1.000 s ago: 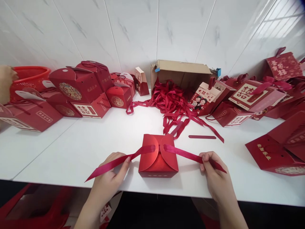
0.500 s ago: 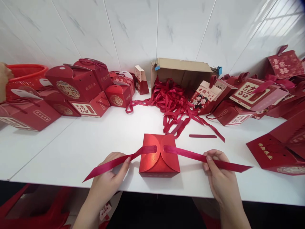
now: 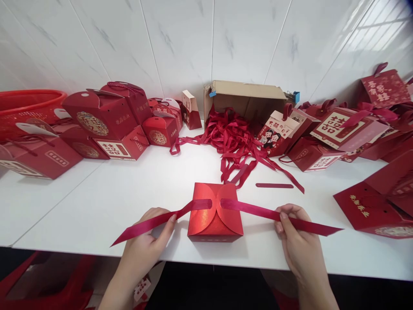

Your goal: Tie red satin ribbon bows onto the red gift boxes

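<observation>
While a red basket (image 3: 29, 101) and some gift boxes (image 3: 100, 114) line the wall at far left, the left hand (image 3: 146, 241) rests on the white table (image 3: 97, 202) near its front edge, thumb and forefinger pinched shut on one end of a red ribbon (image 3: 145, 224). That end runs up and right into the top of a small red box (image 3: 214, 215), which stands on the table between the two hands with its rounded flaps overlapped. Behind it, a pile of ribbons (image 3: 235, 137) spills from an open carton (image 3: 245, 92), and a short strip (image 3: 274, 185) lies alone. The ribbon leaves the flaps on the other side and passes through the right hand (image 3: 298, 241), whose fingers are closed on it, with the tail pointing right. More boxes (image 3: 342, 125) crowd the far right.

Both ends look taut, and only the box's own weight holds it down. An uneven pull, I judge, could drag or tip it, or tear the thin flaps. A slack pinch could let the ribbon slip through.
</observation>
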A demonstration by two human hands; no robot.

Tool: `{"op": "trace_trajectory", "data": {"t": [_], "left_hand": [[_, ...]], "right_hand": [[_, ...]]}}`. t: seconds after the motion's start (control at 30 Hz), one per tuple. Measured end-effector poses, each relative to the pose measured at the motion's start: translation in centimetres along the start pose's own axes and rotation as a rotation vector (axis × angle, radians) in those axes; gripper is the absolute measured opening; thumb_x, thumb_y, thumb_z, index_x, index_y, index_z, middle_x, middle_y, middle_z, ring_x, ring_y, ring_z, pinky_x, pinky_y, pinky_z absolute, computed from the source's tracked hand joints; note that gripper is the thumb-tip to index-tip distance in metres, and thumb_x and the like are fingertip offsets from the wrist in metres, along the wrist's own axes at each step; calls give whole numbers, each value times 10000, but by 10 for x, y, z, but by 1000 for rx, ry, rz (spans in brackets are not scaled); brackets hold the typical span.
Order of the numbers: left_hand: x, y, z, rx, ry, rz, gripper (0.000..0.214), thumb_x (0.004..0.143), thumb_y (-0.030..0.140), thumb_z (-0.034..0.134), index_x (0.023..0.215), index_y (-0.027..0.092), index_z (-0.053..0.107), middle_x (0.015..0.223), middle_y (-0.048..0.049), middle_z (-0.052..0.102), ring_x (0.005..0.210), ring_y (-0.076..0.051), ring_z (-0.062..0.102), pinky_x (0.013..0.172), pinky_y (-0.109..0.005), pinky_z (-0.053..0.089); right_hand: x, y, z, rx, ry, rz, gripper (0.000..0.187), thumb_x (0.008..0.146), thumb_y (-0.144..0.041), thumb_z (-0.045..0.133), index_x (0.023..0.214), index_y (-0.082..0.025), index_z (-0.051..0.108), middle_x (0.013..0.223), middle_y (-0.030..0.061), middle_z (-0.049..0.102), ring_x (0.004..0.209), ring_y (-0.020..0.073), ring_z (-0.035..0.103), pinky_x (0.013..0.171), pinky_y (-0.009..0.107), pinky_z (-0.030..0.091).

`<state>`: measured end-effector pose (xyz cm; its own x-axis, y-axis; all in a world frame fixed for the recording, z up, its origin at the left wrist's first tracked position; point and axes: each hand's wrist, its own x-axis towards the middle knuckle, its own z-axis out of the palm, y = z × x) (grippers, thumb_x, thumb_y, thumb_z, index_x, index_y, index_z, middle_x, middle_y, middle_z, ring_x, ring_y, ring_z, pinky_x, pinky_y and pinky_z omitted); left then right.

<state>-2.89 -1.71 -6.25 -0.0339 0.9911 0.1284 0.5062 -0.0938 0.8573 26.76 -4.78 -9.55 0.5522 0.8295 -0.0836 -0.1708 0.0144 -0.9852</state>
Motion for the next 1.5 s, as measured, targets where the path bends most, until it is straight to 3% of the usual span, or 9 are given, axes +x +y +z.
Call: {"op": "trace_trajectory", "data": {"t": [0.27,0.37,0.5,0.73,0.87,1.03,1.13,1.33,1.5], "left_hand": [[-1,8,6,-123,126,-50,188,647,414,757,659,236,697,733,-42,673,797,-252,592,720,-267,450],[0,6,3,-158,305,-218,185,619,380,788,700,223,734,791,-45,710,901,-256,620,780,-266,474],[10,5,-13,-547,398,-348,176,583,291,822,684,186,722,706,-14,712,761,-185,655,741,-275,532],[34,43,-42,-1002,339,-38,89,757,109,653,683,157,645,720,13,708,731,-135,639,655,-279,569],[42,71,-45,-955,351,216,170,882,166,551,754,129,658,812,-15,717,859,-167,654,730,-313,571],[54,97,-42,-737,485,563,67,796,101,656,753,110,706,717,-1,691,750,-159,670,764,-345,573],[59,111,-40,-750,408,614,54,764,110,681,795,128,721,722,-12,699,715,-169,673,723,-350,584],[59,144,-35,-737,-41,585,149,866,224,581,797,158,695,803,-60,707,831,-212,676,766,-375,564],[56,168,-26,-620,-18,580,192,872,316,577,798,165,669,789,-42,693,829,-190,676,811,-351,537]], "right_hand": [[2,0,-1,2,41,-43,259,680,-365,763,805,-221,588,819,9,637,564,113,516,545,278,443],[1,-3,-2,61,59,-37,248,679,-347,776,800,-224,597,873,-6,620,629,104,550,631,272,492],[1,-14,-3,292,26,24,229,670,-268,804,787,-226,613,852,-52,564,724,64,570,799,209,504],[15,-55,0,485,24,-121,226,649,-182,812,836,-188,686,882,-11,626,789,83,601,801,218,514],[24,-84,10,476,-61,-271,120,751,-239,739,855,-179,728,867,12,651,766,89,594,727,224,515],[34,-113,26,364,-101,-514,123,779,-242,711,899,-232,737,851,5,671,771,119,613,744,276,533],[39,-131,38,351,-176,-607,94,773,-248,715,866,-253,730,829,-17,675,739,110,619,727,266,545],[31,-170,80,272,-502,-558,123,810,-321,669,848,-209,703,760,2,673,726,128,655,712,288,563],[17,-185,112,86,-697,-472,146,785,-287,683,858,-162,699,650,-16,638,571,85,588,549,222,512]]}}
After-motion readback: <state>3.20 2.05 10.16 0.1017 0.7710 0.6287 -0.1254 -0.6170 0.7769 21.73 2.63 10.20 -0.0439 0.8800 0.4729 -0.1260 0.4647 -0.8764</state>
